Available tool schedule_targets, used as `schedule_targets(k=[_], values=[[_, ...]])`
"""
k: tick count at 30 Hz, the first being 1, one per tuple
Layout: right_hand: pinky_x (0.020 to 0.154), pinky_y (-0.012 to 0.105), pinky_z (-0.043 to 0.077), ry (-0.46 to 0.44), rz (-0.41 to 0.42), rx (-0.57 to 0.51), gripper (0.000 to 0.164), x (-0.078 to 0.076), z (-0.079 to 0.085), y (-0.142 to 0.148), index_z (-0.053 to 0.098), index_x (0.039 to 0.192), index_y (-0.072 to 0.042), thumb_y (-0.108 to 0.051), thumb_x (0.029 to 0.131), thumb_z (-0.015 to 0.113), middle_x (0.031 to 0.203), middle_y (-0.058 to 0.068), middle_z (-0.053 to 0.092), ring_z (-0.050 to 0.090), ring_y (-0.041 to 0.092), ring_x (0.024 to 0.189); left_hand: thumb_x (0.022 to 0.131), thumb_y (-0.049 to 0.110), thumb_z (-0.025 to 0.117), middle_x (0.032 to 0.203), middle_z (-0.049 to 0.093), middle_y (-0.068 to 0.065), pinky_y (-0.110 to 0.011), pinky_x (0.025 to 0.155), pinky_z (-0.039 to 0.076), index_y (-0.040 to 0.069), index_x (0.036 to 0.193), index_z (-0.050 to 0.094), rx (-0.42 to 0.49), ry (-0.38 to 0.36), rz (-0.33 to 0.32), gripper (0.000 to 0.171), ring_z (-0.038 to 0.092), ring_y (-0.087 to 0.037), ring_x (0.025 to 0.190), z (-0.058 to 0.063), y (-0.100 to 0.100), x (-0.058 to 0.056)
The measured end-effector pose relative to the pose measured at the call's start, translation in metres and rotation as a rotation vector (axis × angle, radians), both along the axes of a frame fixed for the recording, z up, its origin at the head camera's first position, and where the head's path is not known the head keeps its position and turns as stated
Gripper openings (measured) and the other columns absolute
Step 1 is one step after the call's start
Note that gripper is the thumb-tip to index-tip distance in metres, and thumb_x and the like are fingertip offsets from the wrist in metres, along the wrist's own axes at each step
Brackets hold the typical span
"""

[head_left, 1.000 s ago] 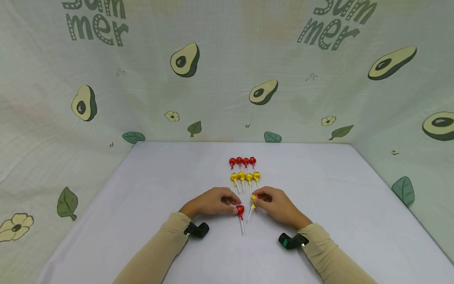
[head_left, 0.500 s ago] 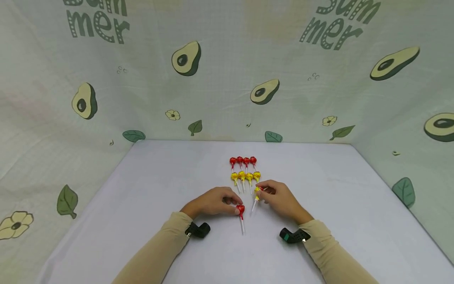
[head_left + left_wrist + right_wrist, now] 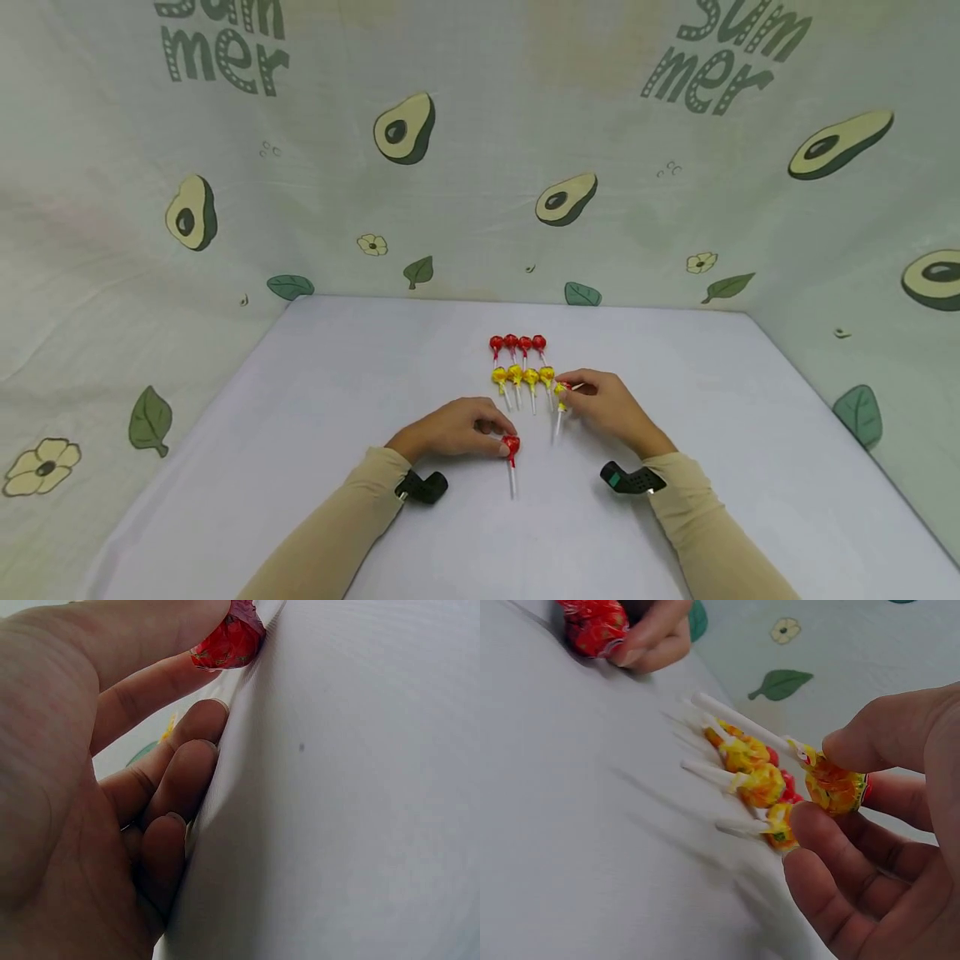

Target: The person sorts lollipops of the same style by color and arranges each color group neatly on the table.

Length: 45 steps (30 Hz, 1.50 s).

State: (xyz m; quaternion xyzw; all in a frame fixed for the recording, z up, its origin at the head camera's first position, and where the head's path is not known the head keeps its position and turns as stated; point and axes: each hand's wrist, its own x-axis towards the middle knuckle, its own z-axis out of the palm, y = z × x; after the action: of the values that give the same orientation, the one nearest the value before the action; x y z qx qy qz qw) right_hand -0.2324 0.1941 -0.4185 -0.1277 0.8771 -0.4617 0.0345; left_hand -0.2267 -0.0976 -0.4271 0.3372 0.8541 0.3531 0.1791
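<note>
My right hand [image 3: 603, 406] pinches a yellow lollipop [image 3: 834, 784] by its wrapped head, its white stick pointing back toward me. It is at the right end of a row of yellow lollipops [image 3: 532, 377]. Behind that row lies a second row, of red lollipops [image 3: 525, 342], sticks also toward me. Nearer to me, my left hand [image 3: 457, 429] pinches the head of a single red lollipop [image 3: 512, 446] between thumb and index finger. In the left wrist view the red wrapper [image 3: 231, 641] shows at the thumb tip, and the other fingers rest curled against the table.
A white-covered table [image 3: 360, 358] spreads around the hands. Behind it and at both sides hangs a pale cloth [image 3: 480, 125] printed with avocados, leaves and flowers. Each wrist carries a black strap-mounted camera [image 3: 633, 478].
My right hand has moved away and to the right with the yellow lollipop, from beside the left hand to the end of the yellow row. The left hand stays on the red lollipop.
</note>
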Motion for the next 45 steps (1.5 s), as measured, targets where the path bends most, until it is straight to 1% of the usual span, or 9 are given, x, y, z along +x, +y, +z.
schedule_targets(k=[4, 7, 12, 16, 19, 24, 31, 36, 45], values=[[0.074, 0.033, 0.052, -0.032, -0.036, -0.002, 0.036, -0.007, 0.001, 0.006, 0.067, 0.127, -0.007, -0.024, 0.095, 0.067, 0.109, 0.007, 0.069, 0.063, 0.021, 0.085, 0.089, 0.038, 0.075, 0.100, 0.062, 0.016, -0.027, 0.084, 0.045, 0.035, 0.110, 0.075, -0.006, -0.008, 0.002, 0.020, 0.055, -0.006, 0.094, -0.003, 0.000, 0.001], [0.074, 0.033, 0.052, -0.037, -0.038, -0.017, 0.038, -0.013, 0.001, 0.010, 0.066, 0.128, -0.005, -0.025, 0.096, 0.067, 0.114, 0.009, 0.068, 0.064, 0.022, 0.084, 0.090, 0.038, 0.075, 0.100, 0.062, 0.015, -0.028, 0.083, 0.046, 0.035, 0.110, 0.075, -0.008, -0.007, -0.005, 0.021, 0.055, -0.007, 0.094, -0.004, 0.000, 0.001], [0.073, 0.033, 0.052, -0.032, -0.045, -0.047, 0.040, -0.021, -0.001, 0.012, 0.065, 0.129, -0.003, -0.027, 0.096, 0.067, 0.115, 0.011, 0.068, 0.064, 0.023, 0.085, 0.090, 0.037, 0.074, 0.101, 0.061, 0.016, -0.027, 0.083, 0.045, 0.035, 0.113, 0.074, -0.026, 0.018, -0.014, 0.022, 0.054, -0.006, 0.094, -0.004, 0.001, -0.002], [0.074, 0.033, 0.053, -0.047, -0.059, -0.063, 0.039, -0.027, -0.005, 0.010, 0.066, 0.126, -0.004, -0.027, 0.095, 0.069, 0.114, 0.011, 0.069, 0.065, 0.023, 0.087, 0.090, 0.037, 0.074, 0.100, 0.061, 0.016, -0.027, 0.083, 0.045, 0.035, 0.112, 0.075, -0.040, 0.014, -0.011, 0.022, 0.054, -0.006, 0.094, -0.001, 0.000, -0.002], [0.075, 0.034, 0.053, -0.050, -0.065, -0.058, 0.038, -0.029, -0.008, 0.010, 0.066, 0.125, -0.004, -0.026, 0.095, 0.069, 0.114, 0.011, 0.068, 0.064, 0.023, 0.088, 0.090, 0.037, 0.074, 0.099, 0.061, 0.015, -0.027, 0.082, 0.046, 0.035, 0.112, 0.075, -0.041, 0.010, -0.008, 0.022, 0.054, -0.006, 0.094, -0.001, 0.000, -0.001], [0.076, 0.035, 0.053, -0.049, -0.102, -0.041, 0.037, -0.033, -0.010, 0.009, 0.065, 0.127, -0.006, -0.026, 0.096, 0.067, 0.117, 0.011, 0.067, 0.065, 0.023, 0.089, 0.090, 0.038, 0.074, 0.099, 0.061, 0.016, -0.027, 0.083, 0.046, 0.035, 0.112, 0.075, -0.036, 0.013, -0.004, 0.022, 0.054, -0.006, 0.095, -0.001, -0.001, -0.001], [0.073, 0.032, 0.051, -0.069, -0.154, -0.055, 0.037, -0.037, -0.013, 0.009, 0.066, 0.128, -0.006, -0.024, 0.097, 0.067, 0.119, 0.012, 0.068, 0.062, 0.023, 0.087, 0.090, 0.040, 0.074, 0.102, 0.061, 0.016, -0.027, 0.084, 0.046, 0.036, 0.112, 0.075, -0.033, 0.007, -0.011, 0.023, 0.054, -0.006, 0.096, -0.003, 0.000, 0.000], [0.072, 0.033, 0.049, -0.032, -0.149, -0.031, 0.035, -0.039, -0.017, 0.008, 0.066, 0.127, -0.006, -0.024, 0.097, 0.067, 0.118, 0.011, 0.068, 0.060, 0.023, 0.086, 0.090, 0.039, 0.074, 0.101, 0.061, 0.015, -0.026, 0.083, 0.046, 0.035, 0.112, 0.075, -0.033, 0.021, -0.012, 0.023, 0.054, -0.006, 0.094, -0.003, 0.000, -0.001], [0.075, 0.031, 0.051, -0.007, -0.180, 0.024, 0.035, -0.044, -0.019, 0.005, 0.067, 0.126, -0.006, -0.026, 0.096, 0.067, 0.120, 0.012, 0.068, 0.061, 0.025, 0.099, 0.090, 0.040, 0.073, 0.100, 0.060, 0.017, -0.026, 0.083, 0.046, 0.035, 0.112, 0.075, -0.045, 0.024, -0.012, 0.023, 0.054, -0.005, 0.095, -0.004, 0.000, 0.000]])
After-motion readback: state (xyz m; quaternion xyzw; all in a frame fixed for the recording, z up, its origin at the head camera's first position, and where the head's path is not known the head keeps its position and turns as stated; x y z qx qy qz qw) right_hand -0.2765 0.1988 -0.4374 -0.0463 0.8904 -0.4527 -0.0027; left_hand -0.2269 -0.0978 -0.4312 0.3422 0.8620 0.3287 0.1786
